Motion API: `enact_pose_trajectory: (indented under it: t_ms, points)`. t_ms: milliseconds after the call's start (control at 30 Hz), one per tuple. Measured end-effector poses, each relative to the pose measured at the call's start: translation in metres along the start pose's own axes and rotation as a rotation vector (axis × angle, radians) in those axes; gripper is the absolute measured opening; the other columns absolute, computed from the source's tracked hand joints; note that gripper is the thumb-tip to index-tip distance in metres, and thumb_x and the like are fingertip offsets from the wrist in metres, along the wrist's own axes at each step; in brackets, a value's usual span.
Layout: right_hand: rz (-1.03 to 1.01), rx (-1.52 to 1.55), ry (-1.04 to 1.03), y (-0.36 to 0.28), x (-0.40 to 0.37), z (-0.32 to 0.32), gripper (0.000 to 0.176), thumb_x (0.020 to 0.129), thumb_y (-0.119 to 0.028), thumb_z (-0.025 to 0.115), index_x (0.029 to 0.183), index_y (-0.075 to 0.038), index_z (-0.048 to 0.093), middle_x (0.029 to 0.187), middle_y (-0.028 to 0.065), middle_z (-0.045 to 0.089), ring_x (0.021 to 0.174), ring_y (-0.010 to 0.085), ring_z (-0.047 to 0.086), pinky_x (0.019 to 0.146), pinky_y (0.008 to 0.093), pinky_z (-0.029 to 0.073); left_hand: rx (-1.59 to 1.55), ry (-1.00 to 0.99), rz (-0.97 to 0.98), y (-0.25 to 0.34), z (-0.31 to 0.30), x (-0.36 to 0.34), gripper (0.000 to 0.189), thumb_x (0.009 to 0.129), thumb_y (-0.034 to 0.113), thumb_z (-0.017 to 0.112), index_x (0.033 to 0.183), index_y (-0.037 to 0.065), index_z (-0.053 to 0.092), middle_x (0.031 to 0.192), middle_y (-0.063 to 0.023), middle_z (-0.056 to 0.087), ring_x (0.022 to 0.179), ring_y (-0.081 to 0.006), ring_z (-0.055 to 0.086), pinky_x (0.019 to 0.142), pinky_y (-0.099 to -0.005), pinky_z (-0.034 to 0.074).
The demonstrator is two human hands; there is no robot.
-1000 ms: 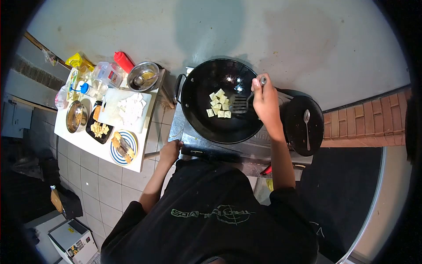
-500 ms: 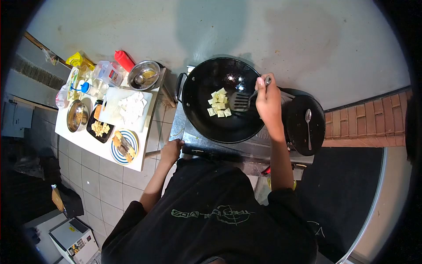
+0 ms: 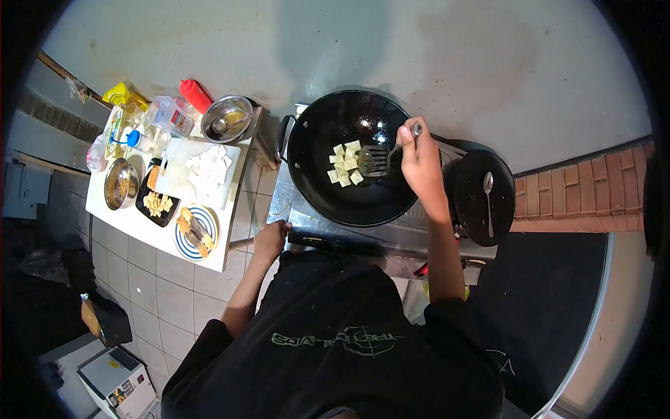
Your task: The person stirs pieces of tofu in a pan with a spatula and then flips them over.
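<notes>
Pale tofu cubes (image 3: 345, 164) lie clustered in the middle of a black wok (image 3: 328, 202), seen from above the person's head. The slotted blade of a metal spatula (image 3: 375, 162) rests against the right side of the cluster, touching the nearest cubes. The right hand (image 3: 419, 157) is closed around the spatula's handle, with the arm stretched forward over the wok's right rim. The left hand (image 3: 271, 239) rests on the front left corner of the steel stove (image 3: 391, 237), beside a dark handle (image 3: 321, 243); whether it grips anything cannot be told. Just right of the wok sits a round black pan (image 3: 481, 167) with a spoon (image 3: 487, 202) lying in it. To the left, well apart from the wok, a white table (image 3: 139, 227) holds a cutting board (image 3: 181, 185) with white squares (image 3: 207, 171), a steel bowl (image 3: 227, 120), a red bottle (image 3: 195, 96), a yellow packet (image 3: 118, 94), a smaller steel bowl (image 3: 120, 184), a black tray (image 3: 159, 204) of pale pieces and a striped plate (image 3: 197, 230) with browned food. Nothing stands between the hands and the wok. A plain grey wall (image 3: 488, 63) rises behind the stove, brickwork (image 3: 579, 188) shows at the right, and light floor tiles (image 3: 153, 293) lie below the table. The person's black shirt (image 3: 335, 349) fills the bottom of the view.
</notes>
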State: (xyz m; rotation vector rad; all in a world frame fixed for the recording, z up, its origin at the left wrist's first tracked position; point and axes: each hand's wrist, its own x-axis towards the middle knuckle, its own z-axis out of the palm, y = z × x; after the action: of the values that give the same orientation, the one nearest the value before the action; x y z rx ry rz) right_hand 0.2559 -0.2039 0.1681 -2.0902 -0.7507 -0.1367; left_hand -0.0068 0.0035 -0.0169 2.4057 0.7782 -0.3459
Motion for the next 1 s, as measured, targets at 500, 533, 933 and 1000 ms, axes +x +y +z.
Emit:
enact_pose_trajectory:
  t_ms: [500,533,933,1000]
  points:
    - [0.067,0.046,0.055,-0.009,-0.004,-0.007,0.016,0.102,-0.018,0.050,0.097,-0.003,0.049,0.071,0.0190,0.052,0.064,0.0395,0.052,0.062,0.0405,0.044,0.015,-0.010,-0.011,0.001,0.000,-0.001,0.039,0.100,0.040,0.048,0.087,0.007,0.064,0.083,-0.0200,0.068,0.086,-0.0435,0.065,0.071,-0.0550,0.048]
    - [0.032,-0.013,0.033,-0.004,-0.004,-0.005,0.017,0.102,-0.019,0.050,0.097,-0.003,0.049,0.071,0.0185,0.052,0.064,0.0387,0.052,0.062,0.0399,0.043,0.003,0.002,-0.004,0.000,0.000,-0.001,0.039,0.100,0.040,0.048,0.087,0.007,0.064,0.083,-0.0200,0.068,0.086,-0.0434,0.065,0.072,-0.0550,0.048]
    - [0.014,-0.014,0.032,-0.005,-0.006,-0.004,0.018,0.101,-0.019,0.051,0.097,-0.003,0.048,0.071,0.0184,0.053,0.065,0.0410,0.054,0.061,0.0428,0.043,0.024,-0.066,-0.036,0.004,-0.005,0.000,0.036,0.100,0.040,0.048,0.100,0.009,0.067,0.092,-0.0235,0.069,0.091,-0.0440,0.066,0.076,-0.0560,0.051]
    - [0.008,0.078,0.025,-0.006,-0.006,-0.003,0.017,0.101,-0.019,0.050,0.097,-0.003,0.048,0.071,0.0184,0.053,0.065,0.0415,0.054,0.061,0.0431,0.043,0.026,-0.036,-0.030,0.002,-0.001,0.000,0.037,0.100,0.040,0.048,0.093,0.009,0.066,0.089,-0.0208,0.069,0.089,-0.0425,0.066,0.074,-0.0549,0.050]
